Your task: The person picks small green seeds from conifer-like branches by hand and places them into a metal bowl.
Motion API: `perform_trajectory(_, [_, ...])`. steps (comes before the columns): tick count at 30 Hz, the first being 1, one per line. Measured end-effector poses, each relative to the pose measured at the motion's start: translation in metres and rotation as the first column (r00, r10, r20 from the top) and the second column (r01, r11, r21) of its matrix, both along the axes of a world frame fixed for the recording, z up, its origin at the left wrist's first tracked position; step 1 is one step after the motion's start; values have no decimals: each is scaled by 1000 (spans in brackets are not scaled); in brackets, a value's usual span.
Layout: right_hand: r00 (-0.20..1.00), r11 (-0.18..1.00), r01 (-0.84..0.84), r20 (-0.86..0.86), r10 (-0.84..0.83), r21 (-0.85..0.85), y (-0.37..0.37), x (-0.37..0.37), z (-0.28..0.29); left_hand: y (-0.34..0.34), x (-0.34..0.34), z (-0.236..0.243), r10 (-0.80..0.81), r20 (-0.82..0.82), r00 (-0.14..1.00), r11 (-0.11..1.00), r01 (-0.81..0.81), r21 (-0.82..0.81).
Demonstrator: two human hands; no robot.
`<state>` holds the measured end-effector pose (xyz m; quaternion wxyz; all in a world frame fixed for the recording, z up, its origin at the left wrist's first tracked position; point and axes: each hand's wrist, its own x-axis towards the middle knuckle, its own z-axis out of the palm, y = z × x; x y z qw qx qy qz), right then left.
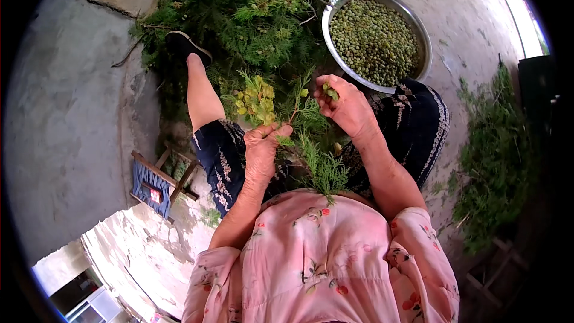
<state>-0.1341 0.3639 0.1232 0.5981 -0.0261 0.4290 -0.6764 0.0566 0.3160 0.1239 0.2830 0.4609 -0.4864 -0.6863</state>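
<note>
My left hand (pixel 261 152) is closed around the stem of a green conifer branch (pixel 323 167) in front of my lap. Yellow-green cones (pixel 256 100) cluster on a sprig rising just beyond those fingers. To the right, my right hand (pixel 348 107) is raised with its fingers curled around a few small green cones (pixel 329 91). It is apart from the branch and close to the near rim of a wide metal basin (pixel 426 54). Many small round green cones (pixel 373 39) lie in the basin.
A large heap of cut conifer branches (pixel 239 18) spreads beyond my legs. More branches (pixel 496 155) lie on the concrete floor at the right. At the left stands a small wooden stool (pixel 161 182) with blue webbing, near a grey concrete slab (pixel 72 119).
</note>
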Motion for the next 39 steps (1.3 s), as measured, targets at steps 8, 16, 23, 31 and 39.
perform_trajectory(8, [882, 950, -272, -355, 309, 153, -3, 7, 9, -2, -4, 12, -74, 10, 997, 997, 74, 18])
perform_trajectory(16, [758, 979, 204, -635, -150, 12, -3, -27, -33, 3, 1, 14, -34, 162, 986, 998, 42, -45])
perform_trajectory(23, [989, 974, 126, 100, -108, -188, -7, -24, -6, -5, 1, 2, 41, 110, 993, 999, -42, 14])
perform_trajectory(31, [1000, 988, 25, 11, -24, -154, 0, 10, 27, -8, -11, 13, -32, -87, 996, 998, 26, -65])
perform_trajectory(39, [938, 990, -135, -326, 117, -34, -2, 29, 18, -10, -40, 16, -39, -177, 983, 996, 25, -84])
